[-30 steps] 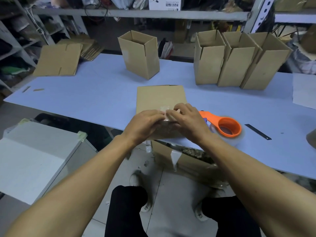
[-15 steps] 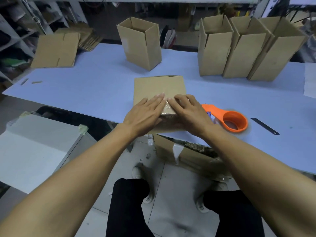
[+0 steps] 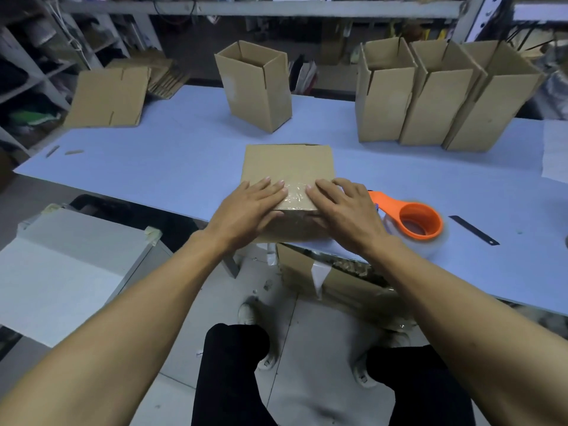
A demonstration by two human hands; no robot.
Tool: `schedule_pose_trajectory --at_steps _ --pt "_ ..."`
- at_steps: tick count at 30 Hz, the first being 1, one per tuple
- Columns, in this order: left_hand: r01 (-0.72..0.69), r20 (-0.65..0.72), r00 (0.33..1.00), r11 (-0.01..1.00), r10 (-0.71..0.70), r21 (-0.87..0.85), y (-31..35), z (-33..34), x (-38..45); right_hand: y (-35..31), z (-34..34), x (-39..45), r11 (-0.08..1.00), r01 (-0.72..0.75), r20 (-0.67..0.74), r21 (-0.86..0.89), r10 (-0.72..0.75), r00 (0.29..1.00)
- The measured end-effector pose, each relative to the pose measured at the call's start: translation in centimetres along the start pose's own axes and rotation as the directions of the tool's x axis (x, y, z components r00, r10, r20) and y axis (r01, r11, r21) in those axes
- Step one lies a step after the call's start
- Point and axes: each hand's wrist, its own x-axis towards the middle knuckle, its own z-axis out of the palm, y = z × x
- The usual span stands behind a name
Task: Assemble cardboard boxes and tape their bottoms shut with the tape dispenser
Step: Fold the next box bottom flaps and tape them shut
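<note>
The cardboard box [image 3: 287,167] you are working on sits upside down at the near edge of the blue table [image 3: 172,167], directly in front of you, its closed bottom facing up. A strip of clear tape [image 3: 295,192] runs across that bottom near the front edge. Your left hand [image 3: 246,212] lies flat on the box left of the tape, fingers straight and spread, thumb hooked over the front edge. Your right hand [image 3: 345,207] mirrors it on the right, fingers extended and pressing the cardboard; neither hand pinches anything.

Just beside your right hand, the orange tape dispenser [image 3: 413,221] rests on the table with its clear roll under it. A dark blade-like strip [image 3: 473,230] lies farther right.

Toward the back of the table, one open assembled box [image 3: 255,87] stands alone, and three more open boxes [image 3: 442,96] stand touching in a row at the right. Flat unfolded cartons [image 3: 107,98] lie at the back left corner. Under the table, an open carton [image 3: 332,272] sits on the floor.
</note>
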Motion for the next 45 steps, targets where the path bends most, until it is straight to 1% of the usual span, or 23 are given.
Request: schedule_pose_trajectory --at_steps 2,5,8,10,11,14,16,20,22,23,26,27,29,30,31,33,35,37,38,40,42,44,45 --pt "0.021 -0.039 0.999 1.000 -0.020 0.006 0.0 0.6 -0.4 -0.6 0.2 0.0 0.995 0.085 -0.065 0.061 -0.081 0.995" --pt "0.018 -0.125 0.992 0.999 -0.012 0.045 0.6 1.2 -0.4 -1.5 0.7 0.2 0.984 0.057 -0.112 0.171 -0.038 0.993" --pt "-0.061 -0.284 0.956 0.996 0.078 0.066 1.1 1.8 -0.4 -2.0 -0.2 0.4 0.981 0.041 -0.072 0.188 -0.028 0.997" --pt "-0.071 -0.385 0.920 0.997 0.073 0.020 1.8 2.0 -0.2 -2.3 -0.7 0.5 0.982 0.033 -0.054 0.184 -0.023 0.998" --pt "-0.062 -0.396 0.917 0.998 0.058 0.002 2.2 2.0 0.0 -2.6 -0.8 0.6 0.979 0.007 -0.039 0.203 0.001 0.999" --pt "-0.054 -0.359 0.932 0.998 0.043 -0.021 2.6 1.8 0.1 -2.8 -1.0 0.8 0.962 -0.065 0.099 0.264 0.040 0.994" --pt "-0.073 -0.340 0.939 0.996 0.050 -0.056 1.9 1.4 -0.1 -2.2 -1.1 0.5 0.950 -0.065 0.106 0.305 0.034 0.994" --pt "-0.080 -0.307 0.951 0.986 0.033 -0.143 1.2 0.9 -0.4 -1.5 -1.8 0.0 0.907 -0.073 0.071 0.414 0.047 0.996" --pt "-0.076 -0.296 0.955 0.982 0.021 -0.173 1.1 0.9 -0.4 -1.6 -1.9 0.2 0.917 -0.010 0.036 0.399 -0.005 0.999" --pt "-0.078 -0.281 0.959 0.981 0.026 -0.175 1.0 0.9 -0.6 -1.5 -1.9 0.3 0.915 0.002 0.047 0.404 -0.023 0.999" --pt "-0.095 -0.245 0.968 0.983 0.055 -0.155 0.5 1.0 -1.0 -1.0 -1.9 0.1 0.889 -0.089 0.128 0.449 0.035 0.991" --pt "-0.090 -0.251 0.967 0.984 0.048 -0.156 0.5 1.1 -1.1 -0.9 -1.7 0.0 0.889 -0.116 0.176 0.443 0.041 0.984" --pt "-0.072 -0.255 0.966 0.984 0.028 -0.165 0.7 1.1 -1.0 -1.0 -1.8 0.1 0.902 -0.119 0.245 0.416 0.015 0.970" --pt "-0.070 -0.246 0.969 0.984 0.028 -0.165 0.8 1.1 -1.1 -1.2 -1.9 0.2 0.896 -0.122 0.242 0.427 0.017 0.970" --pt "-0.071 -0.230 0.973 0.985 0.033 -0.160 0.7 1.1 -1.1 -1.3 -2.0 0.3 0.901 -0.103 0.208 0.421 0.015 0.978" --pt "-0.057 -0.222 0.975 0.985 0.020 -0.163 0.3 1.2 -1.4 -1.1 -2.2 -0.1 0.928 -0.088 0.141 0.362 0.039 0.989" --pt "-0.001 -0.257 0.965 0.973 -0.059 -0.229 0.2 1.3 -1.8 -0.2 -2.5 -1.0 0.912 -0.204 0.214 0.357 0.132 0.968" --pt "0.060 -0.296 0.942 0.948 -0.157 -0.312 0.2 1.2 -1.9 0.8 -2.7 -1.9 0.889 -0.323 0.309 0.326 0.222 0.925" --pt "0.076 -0.314 0.931 0.938 -0.188 -0.338 0.2 1.1 -1.9 1.1 -2.8 -2.2 0.873 -0.364 0.318 0.326 0.261 0.911" --pt "0.110 -0.348 0.900 0.909 -0.263 -0.402 0.4 0.4 -1.6 1.2 -3.3 -2.1 0.815 -0.435 0.291 0.382 0.341 0.894" --pt "0.169 -0.349 0.841 0.813 -0.414 -0.557 1.0 -1.0 -1.2 0.9 -4.3 -1.4 0.740 -0.513 0.287 0.435 0.426 0.858" --pt "0.214 -0.300 0.757 0.654 -0.581 -0.726 1.5 -2.6 -0.9 0.7 -5.1 -0.7 0.703 -0.562 0.312 0.436 0.468 0.827" --pt "0.213 -0.274 0.724 0.583 -0.633 -0.784 1.6 -3.3 -0.8 0.5 -5.4 -0.3 0.693 -0.573 0.323 0.439 0.473 0.820"
